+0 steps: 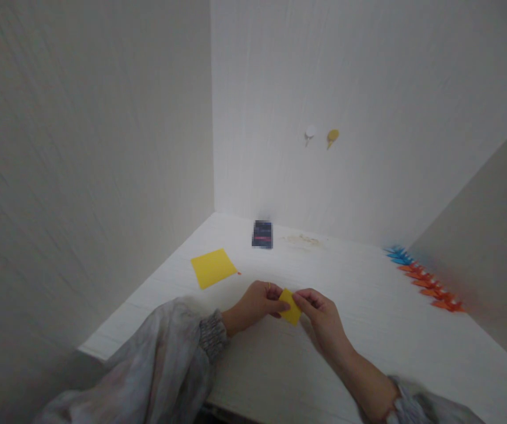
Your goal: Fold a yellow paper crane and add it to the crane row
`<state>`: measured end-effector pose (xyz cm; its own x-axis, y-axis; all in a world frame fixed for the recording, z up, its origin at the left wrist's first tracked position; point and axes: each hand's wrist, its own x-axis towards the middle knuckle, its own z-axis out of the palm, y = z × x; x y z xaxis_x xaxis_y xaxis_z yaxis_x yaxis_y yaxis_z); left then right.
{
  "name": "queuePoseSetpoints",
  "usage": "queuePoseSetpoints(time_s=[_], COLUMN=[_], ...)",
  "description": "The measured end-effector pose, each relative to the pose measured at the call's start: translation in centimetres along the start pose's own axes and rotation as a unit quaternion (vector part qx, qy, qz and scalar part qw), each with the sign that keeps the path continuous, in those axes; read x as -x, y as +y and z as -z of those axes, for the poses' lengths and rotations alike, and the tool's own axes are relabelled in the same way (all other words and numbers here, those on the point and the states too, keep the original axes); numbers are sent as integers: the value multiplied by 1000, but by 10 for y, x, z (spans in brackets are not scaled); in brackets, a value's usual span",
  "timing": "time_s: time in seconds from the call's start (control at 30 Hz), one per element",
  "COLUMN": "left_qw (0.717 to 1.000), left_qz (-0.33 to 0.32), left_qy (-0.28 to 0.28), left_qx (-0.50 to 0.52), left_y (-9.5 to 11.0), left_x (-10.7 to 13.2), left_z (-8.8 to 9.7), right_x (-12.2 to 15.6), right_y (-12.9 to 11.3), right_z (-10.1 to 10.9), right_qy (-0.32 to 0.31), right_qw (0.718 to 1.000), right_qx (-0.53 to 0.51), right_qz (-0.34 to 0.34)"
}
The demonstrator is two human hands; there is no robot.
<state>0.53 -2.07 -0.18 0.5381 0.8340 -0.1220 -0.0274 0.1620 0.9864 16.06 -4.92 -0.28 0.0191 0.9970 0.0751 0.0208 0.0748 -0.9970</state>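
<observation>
A small folded piece of yellow paper (291, 314) is held above the white table, between my two hands. My left hand (259, 301) pinches its left side, thumb on top; a ring shows on one finger. At the upper right corner of the paper, the thumb and fingers of my right hand (322, 315) are closed on it. The fingers under the paper are partly hidden. Beyond my left hand lies a larger flat yellow paper sheet (213, 268), with a tiny orange-red bit (239, 273) by its right corner.
A dark blurred rectangular object (262, 235) stands at the back by the wall. Folded blue paper shapes (398, 255) and orange paper shapes (432, 285) line the right wall. One white hook (310, 133) and one yellow hook (332, 136) are on the back wall. Walls enclose the table (350, 271).
</observation>
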Motion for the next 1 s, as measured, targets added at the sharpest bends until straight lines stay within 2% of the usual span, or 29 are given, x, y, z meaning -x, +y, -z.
queuePoseSetpoints(time_s=[0.4, 0.6, 0.8, 1.0], left_qw=[1000, 1000, 998, 996], left_qz=[19, 13, -39, -31], left_qy=[-1, -10, 40, 80], left_qx=[-4, 10, -11, 8], left_y=[11, 6, 8, 12], left_x=[4, 2, 3, 4], left_z=[0, 1, -2, -3], right_x=[2, 2, 3, 5], right_y=[-3, -2, -2, -2], right_z=[-1, -2, -4, -7], right_qy=[-1, -9, -17, -24], right_qw=[1000, 1000, 1000, 1000], right_qx=[-1, -11, -11, 2], right_qz=[-2, 0, -8, -7])
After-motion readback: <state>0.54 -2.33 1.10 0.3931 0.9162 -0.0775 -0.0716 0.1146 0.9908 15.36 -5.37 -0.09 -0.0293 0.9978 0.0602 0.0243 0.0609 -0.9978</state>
